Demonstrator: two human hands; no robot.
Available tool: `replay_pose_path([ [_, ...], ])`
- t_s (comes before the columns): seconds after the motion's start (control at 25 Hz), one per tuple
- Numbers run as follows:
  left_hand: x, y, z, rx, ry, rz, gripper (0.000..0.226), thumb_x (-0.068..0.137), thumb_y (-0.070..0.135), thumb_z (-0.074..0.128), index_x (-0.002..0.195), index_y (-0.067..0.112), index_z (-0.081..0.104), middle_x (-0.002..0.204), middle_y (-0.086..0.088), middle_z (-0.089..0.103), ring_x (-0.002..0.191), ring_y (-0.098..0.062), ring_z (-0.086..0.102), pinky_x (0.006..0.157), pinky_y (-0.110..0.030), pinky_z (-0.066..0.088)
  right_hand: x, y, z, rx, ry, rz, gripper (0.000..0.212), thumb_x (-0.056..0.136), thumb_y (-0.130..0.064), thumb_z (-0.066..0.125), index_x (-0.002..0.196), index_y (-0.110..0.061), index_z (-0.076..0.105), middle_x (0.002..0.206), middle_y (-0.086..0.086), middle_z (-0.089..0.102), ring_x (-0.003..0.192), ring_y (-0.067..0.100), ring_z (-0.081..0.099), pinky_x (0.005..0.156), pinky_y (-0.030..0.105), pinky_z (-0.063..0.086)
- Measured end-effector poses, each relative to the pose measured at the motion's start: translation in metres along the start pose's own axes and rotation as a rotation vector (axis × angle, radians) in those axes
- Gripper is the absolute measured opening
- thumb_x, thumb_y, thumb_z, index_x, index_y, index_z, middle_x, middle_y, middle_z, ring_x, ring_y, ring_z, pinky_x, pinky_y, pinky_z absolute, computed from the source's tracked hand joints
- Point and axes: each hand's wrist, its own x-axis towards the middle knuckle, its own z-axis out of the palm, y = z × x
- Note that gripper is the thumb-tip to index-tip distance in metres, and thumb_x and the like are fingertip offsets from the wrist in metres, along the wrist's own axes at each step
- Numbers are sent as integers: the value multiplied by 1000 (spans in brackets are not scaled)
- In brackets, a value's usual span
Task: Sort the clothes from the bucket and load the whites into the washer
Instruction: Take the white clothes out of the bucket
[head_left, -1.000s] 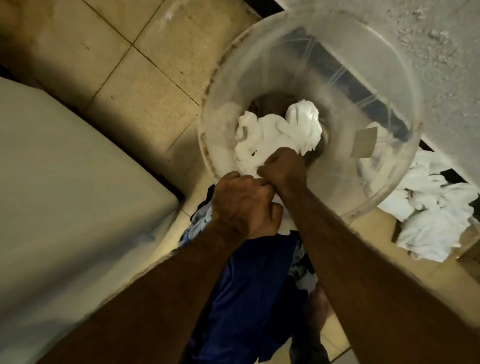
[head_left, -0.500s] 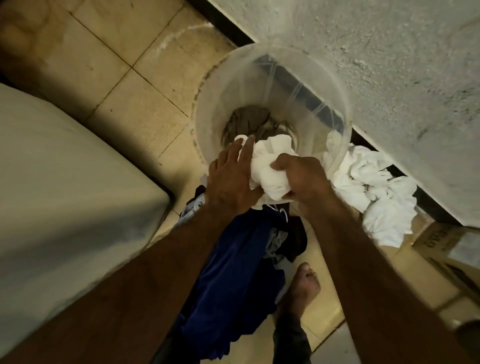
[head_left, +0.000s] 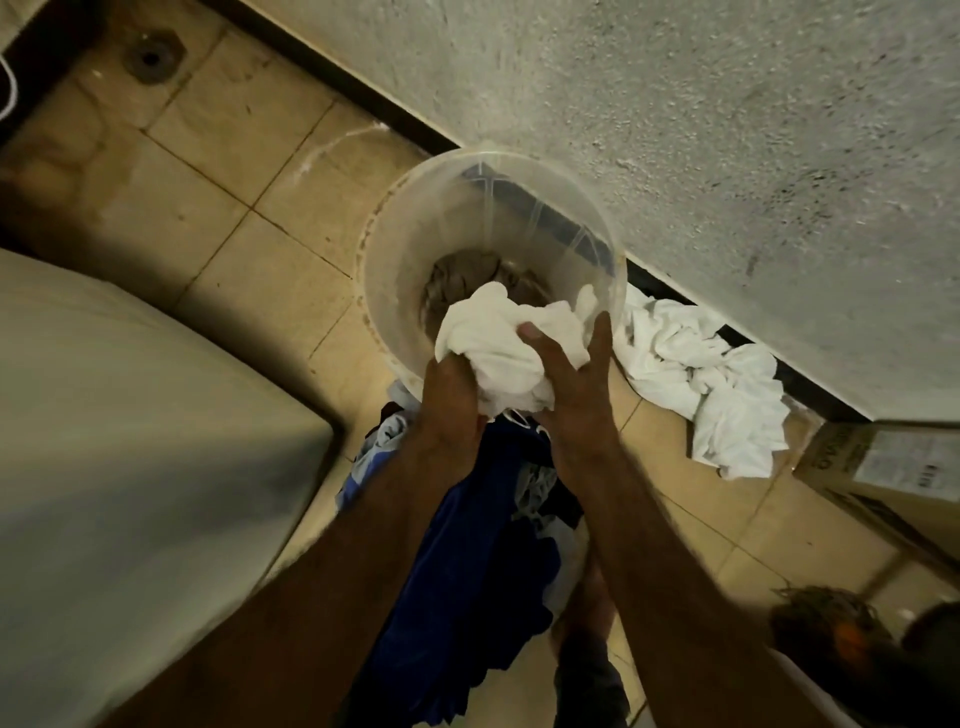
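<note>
- Both hands have closed in on the white cloth (head_left: 498, 348) since half a second ago, and the bundle now rides higher, over the near rim of the bucket (head_left: 387, 291) instead of down at its mouth.
- Well to the left of the bucket stands the pale washer (head_left: 130, 467); no door or opening shows from here.
- At the bottom of the bucket lies a brown cloth (head_left: 465, 270), not yet sorted.
- At the bucket's near rim the left hand (head_left: 449, 402) grips the white cloth from below, its fingers curled into the folds.
- Just right of it, the right hand (head_left: 574, 395) clamps the other side, thumb on top and fingers stretched up the far side.
- Below the bucket's near rim, under both forearms, lies a heap of dark blue clothes (head_left: 467, 551).
- Right of the bucket, touching its side, lies the heap of whites (head_left: 722, 395), with a cardboard box (head_left: 878, 467) further right.
- The step in hand looks like lifting out one white piece. To do it well, gather any trailing ends into the bundle so nothing snags the rim or drags the brown cloth up. Then carry it right to the whites, clear of the blue heap.
</note>
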Motion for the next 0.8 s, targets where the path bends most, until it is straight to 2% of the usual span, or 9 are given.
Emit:
replay_pose_path([
  [0.08,-6,2,3,-178,-53,-60,51,109,24,19,147,1,42,148,-25,49,137,-42,46,118,-55,34,1,2,1,-2,-17,-60,114,56,-55,88,155,-38,33,126,-30,61,113,-3,66,94,29,59],
  [0.2,-11,1,7,-247,-31,-109,53,109,29,20,149,2,40,149,-25,47,137,-40,46,114,-53,38,-4,1,1,-62,12,-152,64,62,-51,84,120,-24,72,111,-7,77,103,8,73,84,26,58],
  [0.36,-4,-5,-4,-170,32,-171,49,107,21,26,148,-3,41,149,-29,46,141,-41,41,121,-52,29,-13,-6,-10,-62,85,-269,18,68,-32,83,85,-27,78,88,-7,80,85,9,76,70,19,56],
  [0.44,-10,-2,-15,-247,-125,-222,56,94,17,35,146,-3,44,149,-28,47,141,-44,42,121,-55,27,-17,-8,-17,-16,36,-236,20,67,-29,84,86,-25,80,91,-2,81,89,13,77,72,22,58],
  [0.56,-20,-1,-22,-354,-328,-262,81,70,24,47,146,-2,44,155,-25,40,144,-45,36,121,-58,22,-26,-11,-30,107,-26,-111,47,63,-38,80,104,-15,78,105,4,79,103,21,75,85,34,61],
  [0.64,-19,-8,-9,-334,-349,-253,72,80,28,43,147,0,44,153,-24,43,143,-44,39,121,-57,25,-27,-11,-42,53,-12,-142,34,69,-35,79,99,-19,76,97,-11,80,96,4,74,78,22,60],
  [0.68,-16,-14,1,-315,-332,-242,65,89,30,38,146,2,47,150,-23,48,140,-42,44,119,-55,30,-26,-10,-48,17,-16,-188,20,75,-26,79,95,-25,73,89,-24,77,90,-7,72,73,16,56],
  [0.72,-14,-21,11,-293,-302,-226,59,96,33,34,145,4,50,146,-21,54,136,-39,50,116,-52,37,-27,-9,-53,-8,-27,-239,21,82,-15,78,95,-29,69,87,-31,75,89,-14,69,72,12,54],
  [0.8,-10,-37,34,-251,-256,-198,51,103,35,31,139,7,56,135,-17,64,125,-33,61,104,-45,50,-29,-4,-67,11,-56,-313,33,85,-11,78,109,-30,67,104,-27,75,104,-7,68,84,10,52],
])
